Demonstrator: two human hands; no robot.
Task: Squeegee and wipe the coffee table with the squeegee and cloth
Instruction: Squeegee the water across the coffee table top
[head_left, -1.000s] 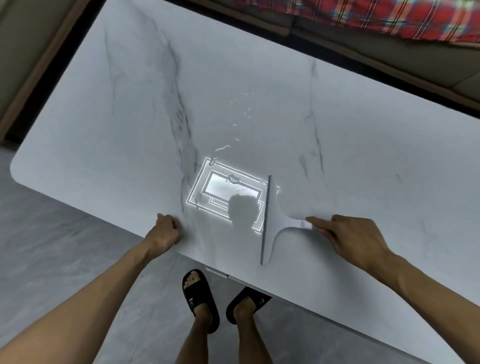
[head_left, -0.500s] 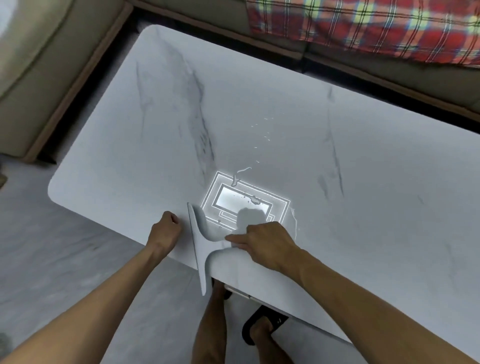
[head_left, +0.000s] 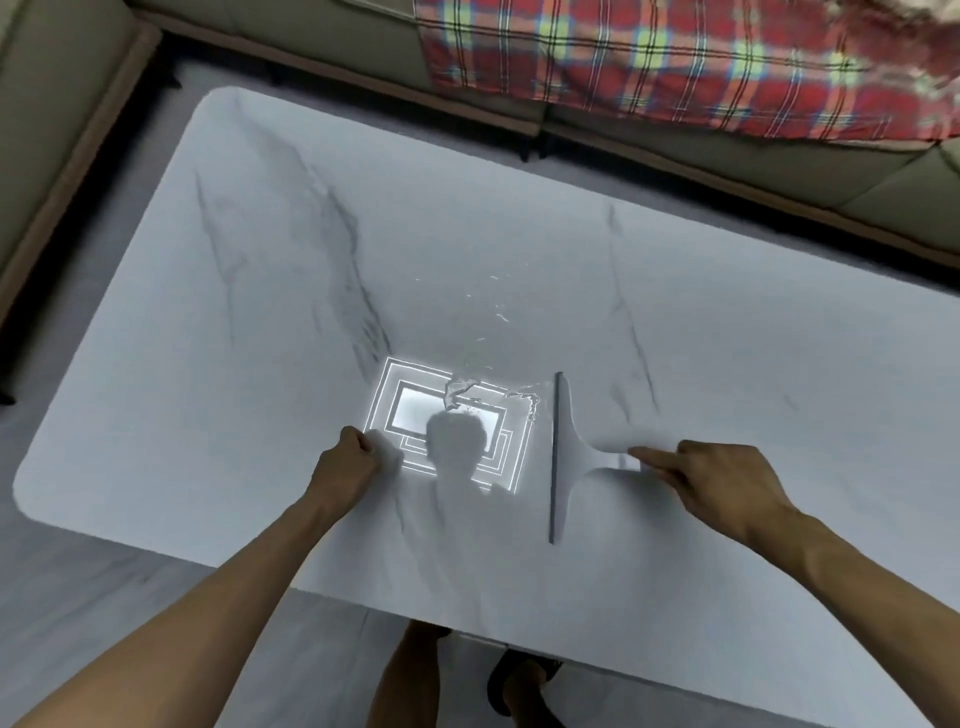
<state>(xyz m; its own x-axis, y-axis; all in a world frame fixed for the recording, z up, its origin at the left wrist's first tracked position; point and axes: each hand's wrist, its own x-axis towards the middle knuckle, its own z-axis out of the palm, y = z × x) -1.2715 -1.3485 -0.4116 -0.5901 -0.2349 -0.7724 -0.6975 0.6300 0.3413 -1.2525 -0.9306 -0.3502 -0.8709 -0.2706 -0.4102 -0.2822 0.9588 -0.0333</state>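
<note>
On the coffee table (head_left: 727, 322), right hand (head_left: 727, 483) holds unlabelled squeegee (head_left: 566, 457).

- The coffee table (head_left: 727, 364) has a smooth, glossy top that looks like white marble with grey veins; it mirrors a ceiling light.
- Water droplets (head_left: 462, 389) lie shiny on that top.
- The squeegee (head_left: 571, 447) looks like pale matt plastic with a darker blade edge.
- The blanket (head_left: 675, 57) is soft plaid cloth in red.
- The sofa (head_left: 78, 93) has matt beige upholstery.
</note>
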